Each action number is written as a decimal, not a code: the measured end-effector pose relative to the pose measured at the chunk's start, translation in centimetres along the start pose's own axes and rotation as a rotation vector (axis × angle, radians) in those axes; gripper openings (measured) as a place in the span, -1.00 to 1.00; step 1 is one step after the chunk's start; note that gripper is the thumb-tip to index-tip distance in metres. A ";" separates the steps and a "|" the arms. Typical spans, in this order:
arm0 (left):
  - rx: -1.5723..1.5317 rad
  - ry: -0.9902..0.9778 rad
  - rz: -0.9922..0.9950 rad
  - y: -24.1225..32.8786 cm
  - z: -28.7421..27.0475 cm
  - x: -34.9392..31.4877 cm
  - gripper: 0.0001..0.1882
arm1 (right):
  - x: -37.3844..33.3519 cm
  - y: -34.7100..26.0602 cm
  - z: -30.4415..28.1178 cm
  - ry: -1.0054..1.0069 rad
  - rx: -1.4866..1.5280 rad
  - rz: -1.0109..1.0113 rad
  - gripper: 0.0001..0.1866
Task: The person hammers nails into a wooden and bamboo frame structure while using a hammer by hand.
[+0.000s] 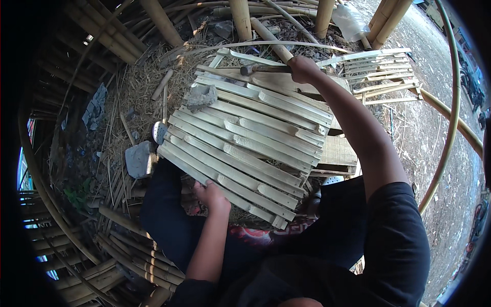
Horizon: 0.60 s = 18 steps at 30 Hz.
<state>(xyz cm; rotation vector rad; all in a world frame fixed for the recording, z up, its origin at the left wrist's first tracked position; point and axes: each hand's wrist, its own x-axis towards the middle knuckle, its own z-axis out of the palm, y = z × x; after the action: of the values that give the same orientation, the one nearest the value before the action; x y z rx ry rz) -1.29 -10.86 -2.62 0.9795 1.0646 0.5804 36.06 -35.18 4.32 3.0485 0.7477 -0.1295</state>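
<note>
Packaging: one item. A crumpled clear plastic bag [350, 20] lies on the ground at the top of my view, between upright bamboo poles [323, 15], well beyond the slat panel I am working on. It is see-through with whitish glare, rumpled, of no fixed shape; I cannot tell whether anything is inside.

Labels: none that I can see.
Signs: none.
Screens: none.
</note>
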 end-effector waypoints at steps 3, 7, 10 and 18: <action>0.039 -0.031 0.034 -0.1 -0.7 0.4 -0.50 | -1.7 -0.1 -1.9 -0.012 -0.017 0.063 -0.70; 0.248 0.085 0.335 0.1 0.4 -0.9 -0.54 | -7.5 2.4 -5.1 0.052 0.017 0.093 -0.69; 0.442 -0.235 1.207 3.2 4.5 -4.8 -0.61 | -15.0 3.9 -8.1 0.075 0.216 0.310 -0.68; 0.921 -1.111 1.346 1.1 23.8 -1.8 -0.64 | -31.4 3.2 -10.6 0.016 0.729 0.629 -0.74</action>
<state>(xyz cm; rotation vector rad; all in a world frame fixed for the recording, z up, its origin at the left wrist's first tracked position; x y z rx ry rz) 19.83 -20.76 2.76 2.4367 -0.5817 0.4109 10.64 -52.37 17.38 3.7658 -0.3919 -0.4539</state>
